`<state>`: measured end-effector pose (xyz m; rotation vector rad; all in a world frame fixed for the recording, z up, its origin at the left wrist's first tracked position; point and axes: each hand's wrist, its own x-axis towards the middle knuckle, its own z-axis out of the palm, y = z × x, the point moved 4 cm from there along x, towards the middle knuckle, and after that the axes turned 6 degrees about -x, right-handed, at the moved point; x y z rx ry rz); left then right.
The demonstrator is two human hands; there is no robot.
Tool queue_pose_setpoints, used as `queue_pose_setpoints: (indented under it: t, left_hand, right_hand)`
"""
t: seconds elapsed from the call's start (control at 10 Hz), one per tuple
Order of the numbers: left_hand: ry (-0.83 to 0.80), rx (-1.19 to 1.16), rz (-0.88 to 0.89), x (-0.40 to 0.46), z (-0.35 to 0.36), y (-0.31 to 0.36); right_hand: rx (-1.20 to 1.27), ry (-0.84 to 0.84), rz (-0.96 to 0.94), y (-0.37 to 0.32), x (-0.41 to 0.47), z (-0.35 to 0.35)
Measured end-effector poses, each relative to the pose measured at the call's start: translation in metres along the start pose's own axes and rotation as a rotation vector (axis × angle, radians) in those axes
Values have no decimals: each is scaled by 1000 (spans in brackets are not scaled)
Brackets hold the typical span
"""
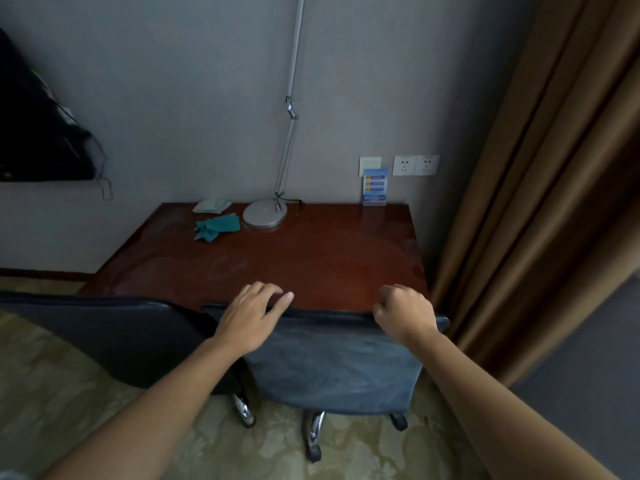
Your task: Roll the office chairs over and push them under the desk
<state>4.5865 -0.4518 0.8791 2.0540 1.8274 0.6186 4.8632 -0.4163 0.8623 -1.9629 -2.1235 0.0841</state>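
Right chair (332, 362) stood backrest against desk (277, 258) front edge, top rail running left-right. Left hand (249, 317) lay flat, fingers released over rail; right hand (401, 313) curled onto rail corner. Left chair (104, 334) parked alongside, already tucked.

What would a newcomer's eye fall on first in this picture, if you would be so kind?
Two bare hands at the top edge of a dark chair in the foreground: the left hand lies on it with fingers stretched, the right hand is curled at it. Beyond lies the red-brown desk, with a silver lamp and a teal cloth at its back. A second chair stands to the left.
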Motion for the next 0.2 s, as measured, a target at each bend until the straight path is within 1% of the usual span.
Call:
queue_pose_setpoints:
  t: [0.1, 0.2]
  left_hand:
    - [69, -48, 67, 11, -28, 15]
    - [165, -74, 165, 24, -58, 34]
  right_hand:
    - [107, -52, 14, -24, 1, -27]
    - [257, 3, 39, -47, 8, -56]
